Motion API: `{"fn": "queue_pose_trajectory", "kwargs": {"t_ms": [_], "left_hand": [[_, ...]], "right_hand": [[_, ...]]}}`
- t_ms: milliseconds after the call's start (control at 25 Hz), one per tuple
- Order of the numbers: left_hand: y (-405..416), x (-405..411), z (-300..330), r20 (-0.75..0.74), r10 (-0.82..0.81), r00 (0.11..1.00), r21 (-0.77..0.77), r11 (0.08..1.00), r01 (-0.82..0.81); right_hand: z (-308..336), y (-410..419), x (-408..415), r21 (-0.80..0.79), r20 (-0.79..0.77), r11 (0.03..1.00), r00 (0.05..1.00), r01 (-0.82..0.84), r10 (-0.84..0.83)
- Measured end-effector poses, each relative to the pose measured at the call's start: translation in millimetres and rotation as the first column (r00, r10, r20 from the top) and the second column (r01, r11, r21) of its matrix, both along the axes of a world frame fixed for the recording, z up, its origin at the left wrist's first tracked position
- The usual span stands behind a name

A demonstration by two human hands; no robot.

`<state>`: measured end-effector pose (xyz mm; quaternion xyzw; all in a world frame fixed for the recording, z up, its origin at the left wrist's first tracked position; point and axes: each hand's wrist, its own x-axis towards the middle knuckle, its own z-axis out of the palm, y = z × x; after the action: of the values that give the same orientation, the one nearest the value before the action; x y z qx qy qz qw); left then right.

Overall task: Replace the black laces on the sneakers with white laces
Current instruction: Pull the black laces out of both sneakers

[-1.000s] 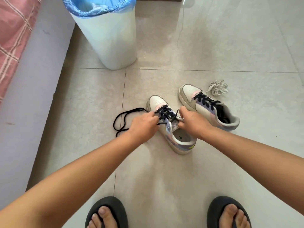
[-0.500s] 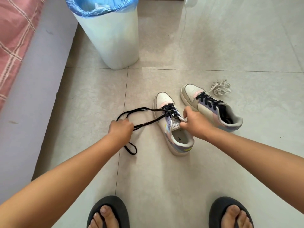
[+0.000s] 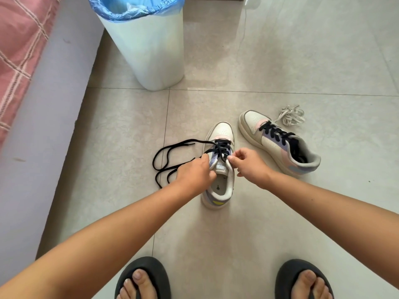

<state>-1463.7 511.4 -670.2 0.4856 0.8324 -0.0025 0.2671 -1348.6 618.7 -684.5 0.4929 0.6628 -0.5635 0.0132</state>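
Currently, mid-frame: your left hand (image 3: 195,173) and right hand (image 3: 248,162) pinched the near sneaker's (image 3: 219,167) black lace (image 3: 220,148), half unthreaded; next crossing needed loosening.

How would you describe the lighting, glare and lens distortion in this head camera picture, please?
Head view: soft, even daylight; a pale sheen on the floor tiles beyond the bin; faint shadows beside the near sneaker and far sneaker. Wide-angle stretch enlarges the forearms and bows the tile joints. Laces and both hands look sharp, with no evident motion blur.
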Motion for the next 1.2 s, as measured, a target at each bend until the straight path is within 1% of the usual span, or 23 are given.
{"fn": "queue_pose_trajectory", "kwargs": {"t_ms": [80, 160, 240, 320, 400, 440, 480, 520, 600, 640, 720, 760, 800, 840, 880, 920, 960, 1000, 1040, 1080, 1120, 1160, 1200], "left_hand": [[-1.4, 0.2, -0.3, 0.003, 0.004, 1.000, 0.002, 1.000, -0.004], [-2.5, -0.1, -0.3, 0.003, -0.003, 1.000, 0.000, 1.000, 0.003], [-3.0, 0.6, -1.2, -0.021, -0.043, 0.999, -0.030, 0.999, 0.042], [-2.6, 1.8, -2.4, -0.084, -0.115, 0.990, -0.074, 0.991, 0.109], [-2.3, 4.4, -3.7, -0.138, -0.178, 0.974, -0.095, 0.982, 0.166], [-2.2, 5.5, -4.6, -0.149, -0.189, 0.971, -0.094, 0.980, 0.176], [-2.1, 6.1, -5.0, -0.147, -0.186, 0.972, -0.091, 0.981, 0.174], [-2.1, 6.1, -4.8, -0.138, -0.172, 0.975, -0.089, 0.983, 0.161], [-2.2, 5.5, -4.3, -0.116, -0.143, 0.983, -0.094, 0.987, 0.133], [-2.0, 5.3, -4.1, -0.112, -0.137, 0.984, -0.097, 0.987, 0.127], [-1.5, 5.0, -5.0, -0.114, -0.138, 0.984, -0.098, 0.987, 0.128], [-1.7, 4.9, -6.1, -0.115, -0.142, 0.983, -0.097, 0.987, 0.131], [-2.0, 4.7, -7.2, -0.116, -0.148, 0.982, -0.095, 0.986, 0.138], [-2.0, 4.2, -7.9, -0.116, -0.157, 0.981, -0.093, 0.985, 0.146], [-1.6, 3.5, -8.2, -0.118, -0.167, 0.979, -0.093, 0.983, 0.157], [-0.3, 2.2, -8.8, -0.124, -0.176, 0.977, -0.095, 0.982, 0.165], [1.3, 0.7, -8.6, -0.130, -0.177, 0.976, -0.099, 0.981, 0.165], [2.7, -1.0, -8.1, -0.136, -0.171, 0.976, -0.104, 0.982, 0.157], [3.8, -2.4, -8.2, -0.144, -0.159, 0.977, -0.103, 0.984, 0.145], [4.7, -3.7, -9.9, -0.156, -0.150, 0.976, -0.097, 0.986, 0.136], [4.1, -3.6, -12.5, -0.173, -0.153, 0.973, -0.091, 0.986, 0.139], [2.8, -2.7, -15.3, -0.192, -0.162, 0.968, -0.089, 0.985, 0.147], [1.7, -1.5, -18.0, -0.206, -0.166, 0.964, -0.090, 0.985, 0.150]], "right_hand": [[0.8, 2.5, -1.8, 0.058, 0.056, 0.990, 0.991, -0.128, 0.125], [1.6, 4.8, -2.9, 0.177, 0.165, 0.933, 0.944, -0.312, 0.285], [4.2, 6.3, -3.6, 0.308, 0.272, 0.817, 0.868, -0.488, 0.416], [6.7, 7.6, -4.9, 0.394, 0.379, 0.680, 0.784, -0.618, 0.492], [6.7, 7.1, -5.6, 0.448, 0.505, 0.514, 0.682, -0.731, 0.529], [6.7, 5.4, -5.5, 0.467, 0.532, 0.467, 0.660, -0.751, 0.530], [5.9, 4.5, -4.9, 0.478, 0.519, 0.477, 0.675, -0.738, 0.524], [7.8, 3.9, -4.8, 0.467, 0.481, 0.546, 0.718, -0.695, 0.503], [9.3, 5.5, -4.0, 0.348, 0.391, 0.739, 0.806, -0.577, 0.445], [9.2, 6.8, -4.0, 0.295, 0.365, 0.789, 0.826, -0.539, 0.429], [8.8, 7.7, -4.0, 0.271, 0.343, 0.807, 0.836, -0.524, 0.428], [9.3, 9.0, -6.4, 0.274, 0.337, 0.802, 0.834, -0.531, 0.437], [11.3, 10.4, -10.0, 0.264, 0.365, 0.781, 0.808, -0.565, 0.462], [14.5, 11.1, -13.1, 0.284, 0.438, 0.696, 0.735, -0.659, 0.517], [15.8, 13.4, -14.8, 0.393, 0.522, 0.506, 0.639, -0.768, 0.565], [14.2, 18.4, -16.4, 0.546, 0.637, 0.173, 0.540, -0.820, 0.551], [13.5, 22.7, -17.1, 0.610, 0.712, -0.098, 0.490, -0.786, 0.502], [16.2, 27.3, -17.8, 0.614, 0.767, -0.284, 0.472, -0.737, 0.434], [18.2, 30.6, -18.5, 0.633, 0.766, -0.344, 0.495, -0.694, 0.411], [14.8, 28.5, -16.7, 0.654, 0.744, -0.294, 0.524, -0.697, 0.414], [11.5, 22.1, -13.6, 0.678, 0.677, -0.059, 0.590, -0.733, 0.440], [11.5, 15.5, -14.2, 0.649, 0.600, 0.240, 0.680, -0.722, 0.422], [10.9, 8.1, -13.9, 0.484, 0.490, 0.619, 0.778, -0.618, 0.393]]}}
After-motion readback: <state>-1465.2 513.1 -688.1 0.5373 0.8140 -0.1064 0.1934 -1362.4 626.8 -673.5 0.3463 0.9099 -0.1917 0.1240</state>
